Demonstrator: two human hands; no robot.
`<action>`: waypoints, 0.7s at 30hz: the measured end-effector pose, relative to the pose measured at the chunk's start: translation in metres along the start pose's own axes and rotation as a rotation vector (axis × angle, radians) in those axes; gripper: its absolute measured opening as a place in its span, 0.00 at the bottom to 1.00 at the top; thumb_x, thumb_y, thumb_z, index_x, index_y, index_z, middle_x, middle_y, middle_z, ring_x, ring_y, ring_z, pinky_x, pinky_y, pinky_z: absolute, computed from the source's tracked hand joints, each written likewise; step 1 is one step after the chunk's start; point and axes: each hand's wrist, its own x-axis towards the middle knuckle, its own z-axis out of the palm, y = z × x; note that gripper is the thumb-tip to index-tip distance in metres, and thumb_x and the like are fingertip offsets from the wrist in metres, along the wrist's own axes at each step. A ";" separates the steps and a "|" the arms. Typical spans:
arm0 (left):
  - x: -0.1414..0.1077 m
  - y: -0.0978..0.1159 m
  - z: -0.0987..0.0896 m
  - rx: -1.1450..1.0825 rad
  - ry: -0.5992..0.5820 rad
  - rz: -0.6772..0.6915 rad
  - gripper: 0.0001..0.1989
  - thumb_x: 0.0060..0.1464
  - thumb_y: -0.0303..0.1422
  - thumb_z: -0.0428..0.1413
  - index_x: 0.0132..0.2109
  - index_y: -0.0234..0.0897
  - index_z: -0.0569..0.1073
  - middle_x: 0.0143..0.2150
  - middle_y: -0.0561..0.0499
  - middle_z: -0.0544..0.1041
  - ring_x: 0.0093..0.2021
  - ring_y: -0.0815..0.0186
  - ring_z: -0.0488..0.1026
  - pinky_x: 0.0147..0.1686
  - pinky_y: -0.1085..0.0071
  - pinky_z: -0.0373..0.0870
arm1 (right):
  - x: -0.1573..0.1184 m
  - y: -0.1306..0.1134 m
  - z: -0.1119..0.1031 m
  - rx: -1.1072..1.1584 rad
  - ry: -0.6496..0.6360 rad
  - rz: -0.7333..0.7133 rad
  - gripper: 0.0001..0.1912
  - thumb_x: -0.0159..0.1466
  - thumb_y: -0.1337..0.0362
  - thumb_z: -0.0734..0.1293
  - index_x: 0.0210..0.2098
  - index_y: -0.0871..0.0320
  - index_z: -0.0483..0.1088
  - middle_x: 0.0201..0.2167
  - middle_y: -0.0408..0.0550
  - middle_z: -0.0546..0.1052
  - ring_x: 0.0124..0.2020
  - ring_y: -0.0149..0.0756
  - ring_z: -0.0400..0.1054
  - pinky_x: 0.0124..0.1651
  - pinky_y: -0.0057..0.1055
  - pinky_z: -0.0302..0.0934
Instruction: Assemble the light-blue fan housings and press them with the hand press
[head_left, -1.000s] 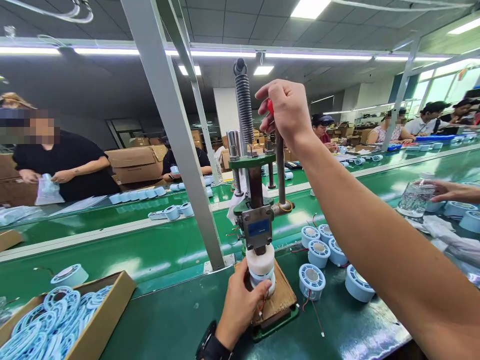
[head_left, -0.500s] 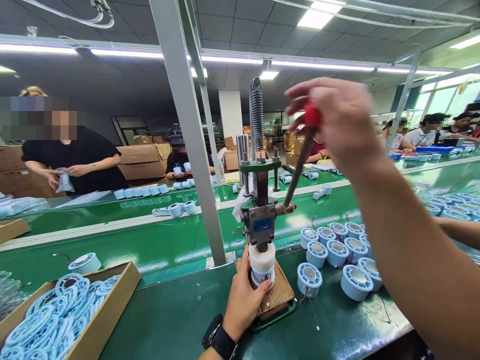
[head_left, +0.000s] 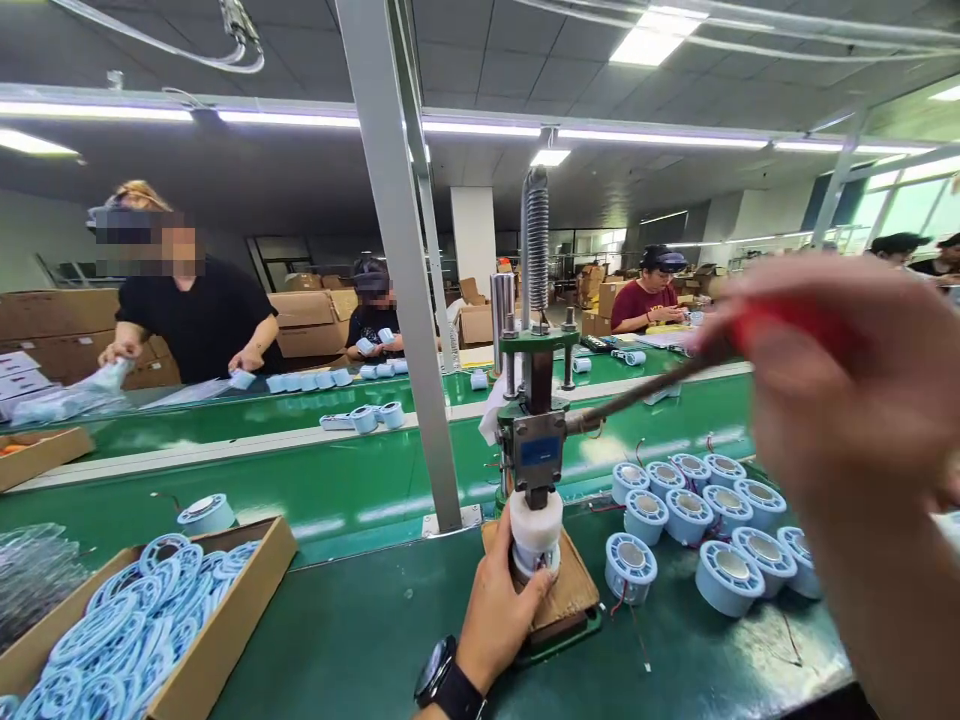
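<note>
A hand-operated lever press (head_left: 539,452) stands on the green bench in front of me. My right hand (head_left: 847,370), blurred by motion, is closed around the red knob of its lever (head_left: 652,388). Beneath the ram a white cylindrical block (head_left: 536,522) rests on a light-blue round housing (head_left: 526,562), partly covered by my fingers. My left hand (head_left: 495,610) grips that housing from the left, thumb in front, on the wooden board (head_left: 576,590) of the press base. To the right stand several light-blue round housings (head_left: 631,568) with silver centres and thin wires.
A cardboard box (head_left: 225,620) of light-blue rings stands at left, beside clear plastic pieces (head_left: 34,580). One housing (head_left: 206,514) sits behind the box. A grey metal post (head_left: 405,270) rises left of the press. Beyond the green conveyor (head_left: 300,500), co-workers handle parts.
My right hand has pulled the lever down and to the right, from steep to nearly level. My left hand stays on the housing. The camera view has shifted slightly left.
</note>
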 end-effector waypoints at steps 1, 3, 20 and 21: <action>-0.002 0.000 -0.002 -0.017 -0.004 0.020 0.37 0.53 0.34 0.59 0.68 0.42 0.56 0.64 0.46 0.68 0.61 0.55 0.67 0.61 0.62 0.59 | 0.029 0.009 0.015 0.006 -0.057 -0.055 0.10 0.64 0.61 0.66 0.42 0.40 0.75 0.39 0.43 0.77 0.39 0.38 0.74 0.39 0.38 0.72; -0.006 0.000 -0.008 -0.045 0.062 0.041 0.33 0.56 0.39 0.57 0.66 0.40 0.59 0.64 0.45 0.68 0.62 0.55 0.66 0.61 0.61 0.59 | 0.073 0.030 0.042 0.046 -0.165 -0.130 0.14 0.64 0.64 0.62 0.48 0.47 0.73 0.44 0.45 0.76 0.41 0.38 0.74 0.41 0.37 0.73; 0.066 -0.073 -0.174 0.672 0.455 -0.174 0.34 0.49 0.44 0.44 0.59 0.26 0.63 0.57 0.30 0.71 0.55 0.42 0.71 0.54 0.48 0.68 | -0.207 0.105 0.095 -0.288 -0.142 0.578 0.44 0.54 0.64 0.67 0.66 0.42 0.48 0.56 0.49 0.71 0.55 0.50 0.69 0.54 0.46 0.69; 0.068 -0.082 -0.175 0.697 0.455 -0.162 0.34 0.50 0.44 0.44 0.59 0.25 0.62 0.56 0.29 0.72 0.56 0.42 0.71 0.55 0.48 0.67 | -0.209 0.106 0.093 -0.310 -0.108 0.517 0.43 0.54 0.66 0.67 0.66 0.41 0.48 0.57 0.49 0.70 0.56 0.50 0.69 0.53 0.46 0.70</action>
